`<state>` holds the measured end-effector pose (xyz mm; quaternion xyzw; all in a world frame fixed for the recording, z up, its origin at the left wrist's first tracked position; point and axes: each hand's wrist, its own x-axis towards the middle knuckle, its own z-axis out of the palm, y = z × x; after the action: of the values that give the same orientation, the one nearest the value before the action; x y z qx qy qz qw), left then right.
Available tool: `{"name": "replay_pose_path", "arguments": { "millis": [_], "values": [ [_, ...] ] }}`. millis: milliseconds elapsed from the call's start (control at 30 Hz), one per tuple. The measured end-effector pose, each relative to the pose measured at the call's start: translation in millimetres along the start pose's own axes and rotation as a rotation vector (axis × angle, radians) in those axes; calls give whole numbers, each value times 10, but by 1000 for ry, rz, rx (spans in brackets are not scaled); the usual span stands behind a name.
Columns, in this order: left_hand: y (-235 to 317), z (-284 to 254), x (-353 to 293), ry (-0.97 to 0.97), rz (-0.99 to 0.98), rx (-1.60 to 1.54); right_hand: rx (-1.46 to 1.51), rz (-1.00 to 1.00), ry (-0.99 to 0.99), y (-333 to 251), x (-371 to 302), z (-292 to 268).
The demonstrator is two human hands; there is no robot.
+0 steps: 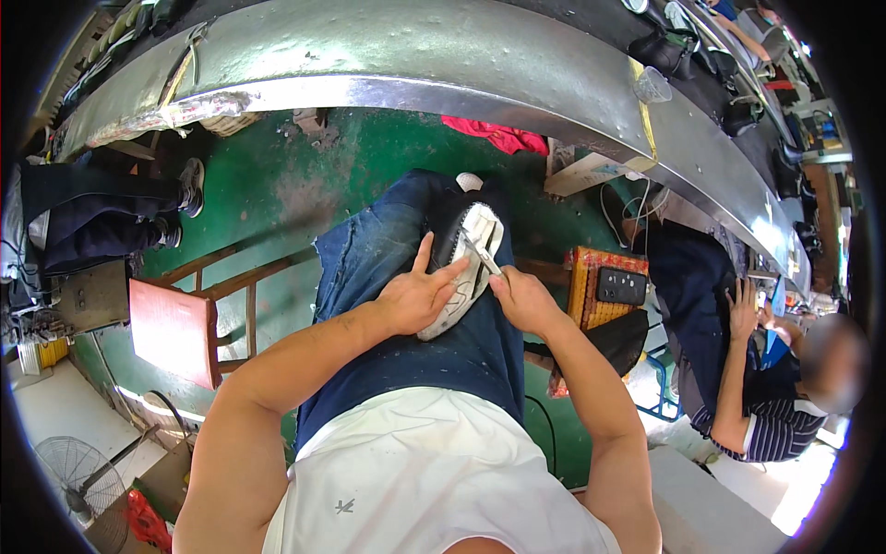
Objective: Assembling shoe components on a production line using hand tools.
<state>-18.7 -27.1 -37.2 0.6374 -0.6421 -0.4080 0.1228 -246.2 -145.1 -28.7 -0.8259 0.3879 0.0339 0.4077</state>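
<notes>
A black shoe with a white sole (447,319) lies across my lap, sole up, on my blue jeans (360,240). My left hand (417,297) steadies it, fingers spread over its side and sole. In my right hand (528,301) is a slim metal hand tool (484,255), its tip against the sole near the far end. The grip hides the tool's handle, and I cannot tell its exact kind. The right hand's fingers are closed round it.
A long metal-edged bench (406,60) crosses ahead, with dark shoes (664,51) at its right. A stool (173,331) stands left. To the right, a black phone (621,285) lies on a patterned seat (581,277), beside a seated person (775,406). A fan (81,489) is lower left.
</notes>
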Motion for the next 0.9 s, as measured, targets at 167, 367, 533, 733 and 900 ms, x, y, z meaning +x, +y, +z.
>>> {"name": "replay_pose_path", "arguments": {
  "millis": [167, 367, 533, 733, 900],
  "values": [
    [-158, 250, -131, 293, 37, -288, 147, 85, -89, -203, -226, 11],
    [-65, 160, -142, 78, -113, -395, 222, 224, -268, -119, -471, -29],
    [116, -271, -84, -139, -205, -246, 624, 171, 172, 316, -829, 483],
    [476, -1424, -214, 218, 402, 191, 933, 181, 283, 346, -1075, 753],
    [990, -1872, 127, 27, 469, -104, 756, 167, 445, 378, -1086, 877]
  ]
}}
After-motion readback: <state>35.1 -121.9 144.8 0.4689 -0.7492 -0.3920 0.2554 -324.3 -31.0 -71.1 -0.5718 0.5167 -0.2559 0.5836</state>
